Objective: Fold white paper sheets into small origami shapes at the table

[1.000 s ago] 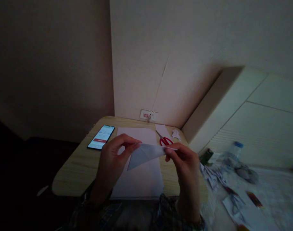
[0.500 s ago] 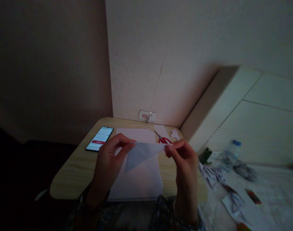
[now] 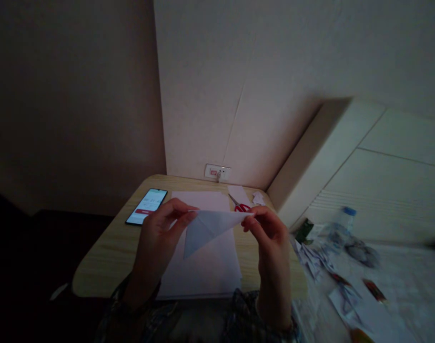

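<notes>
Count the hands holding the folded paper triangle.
2. The left hand pinches the folded paper triangle at its left corner; the right hand pinches its right tip, above the white sheets on the table. No other hands show.

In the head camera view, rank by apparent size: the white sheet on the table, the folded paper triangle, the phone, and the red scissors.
1. white sheet
2. folded paper triangle, though it is held nearer the camera, which flatters it
3. phone
4. red scissors, partly hidden
</notes>
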{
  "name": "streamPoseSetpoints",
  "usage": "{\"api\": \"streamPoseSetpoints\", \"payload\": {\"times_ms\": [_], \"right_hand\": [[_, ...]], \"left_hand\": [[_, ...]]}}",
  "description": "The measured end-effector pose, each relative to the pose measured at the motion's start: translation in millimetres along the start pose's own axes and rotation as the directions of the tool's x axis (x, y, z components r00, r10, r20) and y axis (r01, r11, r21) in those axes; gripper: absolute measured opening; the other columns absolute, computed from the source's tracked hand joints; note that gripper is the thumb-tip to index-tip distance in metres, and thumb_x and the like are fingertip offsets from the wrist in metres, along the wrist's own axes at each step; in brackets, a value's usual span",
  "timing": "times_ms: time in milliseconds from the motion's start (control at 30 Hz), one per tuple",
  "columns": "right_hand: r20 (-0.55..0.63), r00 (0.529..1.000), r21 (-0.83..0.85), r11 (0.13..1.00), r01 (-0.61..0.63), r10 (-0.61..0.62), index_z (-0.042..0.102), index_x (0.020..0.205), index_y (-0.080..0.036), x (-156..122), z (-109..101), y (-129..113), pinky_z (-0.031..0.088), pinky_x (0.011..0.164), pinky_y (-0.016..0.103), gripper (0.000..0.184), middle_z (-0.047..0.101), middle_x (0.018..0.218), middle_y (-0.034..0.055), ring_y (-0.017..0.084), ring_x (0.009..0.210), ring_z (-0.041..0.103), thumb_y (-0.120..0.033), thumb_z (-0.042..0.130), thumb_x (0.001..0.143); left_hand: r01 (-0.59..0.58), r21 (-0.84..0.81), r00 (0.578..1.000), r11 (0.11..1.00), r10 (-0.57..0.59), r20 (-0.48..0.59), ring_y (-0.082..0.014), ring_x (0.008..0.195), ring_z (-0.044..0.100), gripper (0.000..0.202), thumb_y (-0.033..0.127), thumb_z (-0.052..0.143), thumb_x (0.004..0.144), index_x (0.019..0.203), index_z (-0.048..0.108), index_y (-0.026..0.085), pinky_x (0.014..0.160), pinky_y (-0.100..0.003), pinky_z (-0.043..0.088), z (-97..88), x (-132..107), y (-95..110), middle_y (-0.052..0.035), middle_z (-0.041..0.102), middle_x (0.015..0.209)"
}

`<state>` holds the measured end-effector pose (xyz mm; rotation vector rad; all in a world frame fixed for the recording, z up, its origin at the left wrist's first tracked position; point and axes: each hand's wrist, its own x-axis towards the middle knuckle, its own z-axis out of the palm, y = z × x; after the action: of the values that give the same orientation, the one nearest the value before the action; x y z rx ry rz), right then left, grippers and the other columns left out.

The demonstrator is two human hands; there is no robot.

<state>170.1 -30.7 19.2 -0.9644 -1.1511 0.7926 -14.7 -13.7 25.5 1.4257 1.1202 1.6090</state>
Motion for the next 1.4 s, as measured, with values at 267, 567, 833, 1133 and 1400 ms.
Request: {"api": "streamPoseSetpoints", "payload": {"times_ms": [267,567,833,1133,1400], "right_hand": [[0.078,0.997,-0.01,1.0,0.0,0.0,0.058,0.063,-0.02,-1.1,8.9,-2.4,0.041,0.058,0.021,0.021,0.055,0.061,-0.0045,0.01,0.061,0.052,-0.026,0.06,0.082],[0.215,0.96,-0.101,0.981,-0.163,0.182,0.066,0.088,-0.022,-5.5,20.6,3.3,0.051,0.07,0.031,0.023,0.068,0.088,0.0022,0.016,0.073,0.062,-0.032,0.074,0.069],[0.13,0.969,-0.158,0.969,-0.19,0.211,0.07,0.077,-0.019,-7.4,28.0,11.0,0.053,0.072,0.035,0.02,0.072,0.081,0.006,0.021,0.076,0.065,-0.035,0.076,0.067],[0.017,0.987,-0.023,0.987,-0.158,0.158,0.066,0.069,-0.018,-2.0,30.9,0.2,0.05,0.058,0.027,0.015,0.068,0.064,-0.0003,0.015,0.059,0.061,-0.027,0.077,0.063],[0.206,0.967,0.002,0.988,-0.156,0.152,0.066,0.078,-0.021,-1.3,25.8,11.6,0.054,0.07,0.028,0.012,0.068,0.078,-0.0004,0.017,0.078,0.064,-0.026,0.074,0.069]], "left_hand": [[0.009,-0.056,0.999,0.998,-0.011,-0.032,-0.013,0.068,0.063,0.009,0.023,0.068,0.071,0.065,0.062,0.021,0.065,-0.021,0.05,1.6,-1.3,0.3,0.0038,0.065,0.067],[0.041,-0.052,0.997,0.998,-0.044,-0.06,-0.0153,0.073,0.063,0.011,0.027,0.067,0.074,0.068,0.06,0.021,0.07,-0.026,0.05,2.8,-3.9,0.8,0.0029,0.067,0.072],[-0.01,-0.066,0.993,0.998,0.018,0.114,-0.0154,0.076,0.062,0.006,0.025,0.065,0.075,0.079,0.064,0.021,0.068,-0.024,0.051,5.9,-4.8,8.4,-0.0004,0.066,0.081],[0.107,0.146,0.867,0.984,-0.164,0.471,-0.0149,0.068,0.063,0.015,0.031,0.051,0.086,0.079,0.059,0.019,0.062,-0.024,0.05,9.6,-5.3,1.5,-0.0004,0.066,0.071],[-0.038,0.322,0.909,0.946,-0.101,0.404,-0.0142,0.056,0.055,0.014,0.028,0.047,0.084,0.074,0.053,0.02,0.053,-0.023,0.04,9.9,-4.2,3.6,0.0018,0.06,0.061]]}}
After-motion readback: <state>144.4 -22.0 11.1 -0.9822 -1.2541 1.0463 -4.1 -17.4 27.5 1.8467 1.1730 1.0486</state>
